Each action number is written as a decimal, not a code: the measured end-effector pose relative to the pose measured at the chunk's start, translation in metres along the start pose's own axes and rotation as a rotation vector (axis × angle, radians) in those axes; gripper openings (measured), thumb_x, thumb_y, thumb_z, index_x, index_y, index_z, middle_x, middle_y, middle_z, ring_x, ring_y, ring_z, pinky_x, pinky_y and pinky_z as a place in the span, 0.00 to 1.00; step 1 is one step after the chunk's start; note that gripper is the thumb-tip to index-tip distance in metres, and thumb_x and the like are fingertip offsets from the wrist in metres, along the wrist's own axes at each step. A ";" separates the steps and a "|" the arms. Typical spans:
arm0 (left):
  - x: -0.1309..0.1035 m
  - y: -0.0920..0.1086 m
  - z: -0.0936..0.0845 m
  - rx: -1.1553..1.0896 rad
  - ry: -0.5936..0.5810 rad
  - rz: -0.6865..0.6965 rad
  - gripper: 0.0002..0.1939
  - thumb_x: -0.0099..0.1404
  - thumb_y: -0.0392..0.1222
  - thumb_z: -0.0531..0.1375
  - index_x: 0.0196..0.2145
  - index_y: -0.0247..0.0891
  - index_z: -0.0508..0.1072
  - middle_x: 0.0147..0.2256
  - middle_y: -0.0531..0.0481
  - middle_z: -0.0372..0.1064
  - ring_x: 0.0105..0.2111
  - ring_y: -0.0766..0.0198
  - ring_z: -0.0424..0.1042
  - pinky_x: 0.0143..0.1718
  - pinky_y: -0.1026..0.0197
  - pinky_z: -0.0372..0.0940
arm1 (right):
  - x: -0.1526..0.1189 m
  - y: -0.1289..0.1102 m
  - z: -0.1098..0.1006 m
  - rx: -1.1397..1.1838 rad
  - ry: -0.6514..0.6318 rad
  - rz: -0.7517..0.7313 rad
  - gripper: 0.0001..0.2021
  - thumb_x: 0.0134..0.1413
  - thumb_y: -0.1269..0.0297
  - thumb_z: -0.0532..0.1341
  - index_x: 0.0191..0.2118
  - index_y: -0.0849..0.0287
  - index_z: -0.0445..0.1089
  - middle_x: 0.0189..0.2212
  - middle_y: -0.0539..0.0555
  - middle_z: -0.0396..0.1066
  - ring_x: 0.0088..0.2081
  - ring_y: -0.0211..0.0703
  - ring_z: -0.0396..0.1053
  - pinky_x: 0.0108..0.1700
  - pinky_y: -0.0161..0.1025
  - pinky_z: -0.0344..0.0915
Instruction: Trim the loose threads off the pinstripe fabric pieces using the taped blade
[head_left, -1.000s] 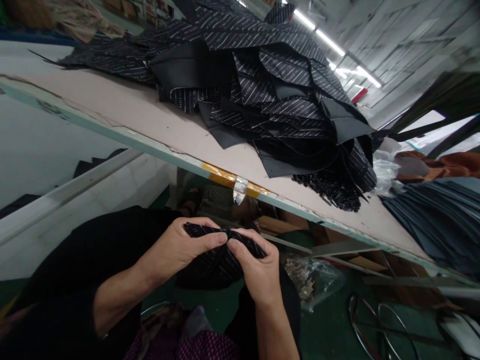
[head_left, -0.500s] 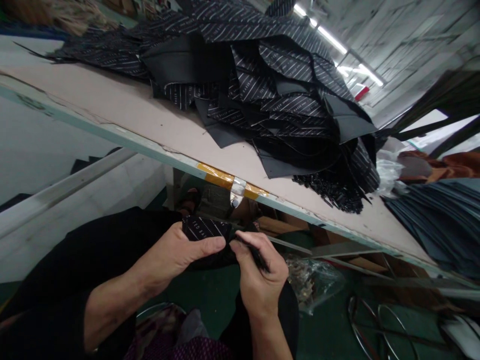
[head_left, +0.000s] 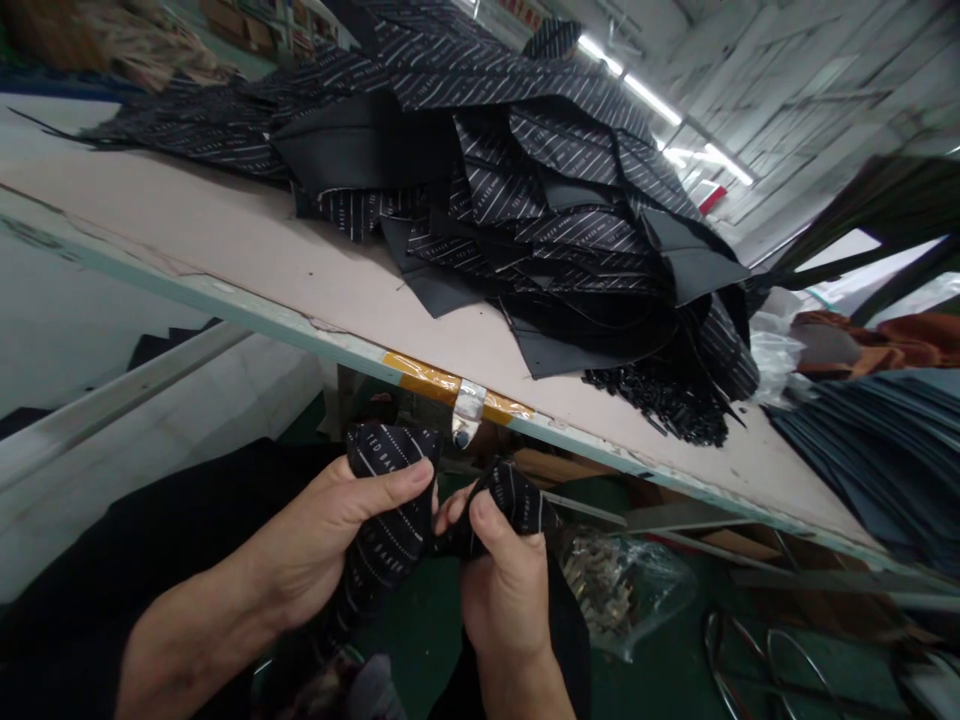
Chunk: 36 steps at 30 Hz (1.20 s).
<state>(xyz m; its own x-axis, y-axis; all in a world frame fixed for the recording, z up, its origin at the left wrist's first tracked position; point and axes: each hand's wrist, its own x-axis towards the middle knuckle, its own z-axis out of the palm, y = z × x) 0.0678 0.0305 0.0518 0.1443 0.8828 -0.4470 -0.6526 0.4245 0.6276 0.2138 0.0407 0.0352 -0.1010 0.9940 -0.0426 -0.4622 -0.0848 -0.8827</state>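
A black necktie (head_left: pixel 386 535) with white diagonal lines and small lettering is stretched between my hands below the table edge. My left hand (head_left: pixel 356 510) is closed on one part, thumb lying on top, and the cloth hangs down beneath it. Another fold of the same patterned cloth (head_left: pixel 517 497) is pinched in my right hand (head_left: pixel 504 560), its thumb pressing from above. Dark cloth links the two parts through the gap between the hands. Above them, a large heap of similar black striped ties (head_left: pixel 502 190) lies on the table (head_left: pixel 330 270).
A metal clip (head_left: pixel 466 412) sticks out from the table edge over yellow tape (head_left: pixel 420 378). Small black pieces (head_left: pixel 660 405) lie beside the heap. Dark blue folded cloth (head_left: pixel 877 450) is stacked at the right. Under the table sits a clear plastic bag (head_left: pixel 622 590) of small pieces.
My right hand has moved slightly down and turned, and now shows a patterned fold under its thumb. The hands have drawn apart a little. More cloth shows below my left hand.
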 end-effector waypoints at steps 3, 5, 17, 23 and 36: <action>0.001 0.001 0.001 0.075 0.003 0.016 0.22 0.49 0.55 0.78 0.20 0.35 0.76 0.22 0.50 0.74 0.26 0.64 0.71 0.29 0.67 0.67 | 0.006 -0.001 0.006 -0.001 0.046 0.115 0.19 0.46 0.52 0.72 0.18 0.58 0.69 0.16 0.49 0.66 0.22 0.39 0.65 0.29 0.38 0.67; 0.002 0.002 0.004 0.119 0.037 0.066 0.25 0.50 0.57 0.76 0.18 0.36 0.73 0.20 0.52 0.70 0.23 0.66 0.67 0.26 0.68 0.63 | 0.010 -0.002 0.009 0.001 0.073 0.168 0.20 0.43 0.52 0.72 0.15 0.57 0.66 0.14 0.48 0.62 0.19 0.38 0.61 0.27 0.39 0.64; 0.007 0.011 0.011 0.173 -0.078 0.163 0.17 0.59 0.45 0.69 0.17 0.38 0.73 0.22 0.49 0.76 0.26 0.60 0.75 0.34 0.63 0.70 | 0.018 -0.002 0.015 0.024 0.126 0.263 0.17 0.40 0.56 0.68 0.12 0.56 0.64 0.12 0.47 0.60 0.19 0.39 0.60 0.28 0.39 0.60; 0.011 0.013 0.015 0.144 -0.125 0.149 0.16 0.59 0.43 0.68 0.16 0.38 0.74 0.21 0.47 0.77 0.25 0.60 0.76 0.31 0.65 0.69 | 0.021 -0.003 0.016 0.016 0.122 0.268 0.18 0.40 0.55 0.68 0.12 0.56 0.65 0.12 0.48 0.60 0.19 0.39 0.60 0.26 0.38 0.57; 0.014 0.014 0.018 0.144 -0.089 0.148 0.15 0.57 0.44 0.69 0.16 0.38 0.76 0.20 0.48 0.77 0.23 0.62 0.74 0.29 0.65 0.68 | 0.025 -0.005 0.017 0.031 0.098 0.282 0.15 0.41 0.57 0.67 0.14 0.57 0.66 0.13 0.48 0.61 0.19 0.38 0.59 0.26 0.37 0.57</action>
<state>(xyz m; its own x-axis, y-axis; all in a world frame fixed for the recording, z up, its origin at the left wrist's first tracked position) 0.0744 0.0523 0.0653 0.1245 0.9491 -0.2893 -0.5598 0.3079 0.7693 0.1988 0.0652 0.0469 -0.1442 0.9326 -0.3308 -0.4548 -0.3594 -0.8149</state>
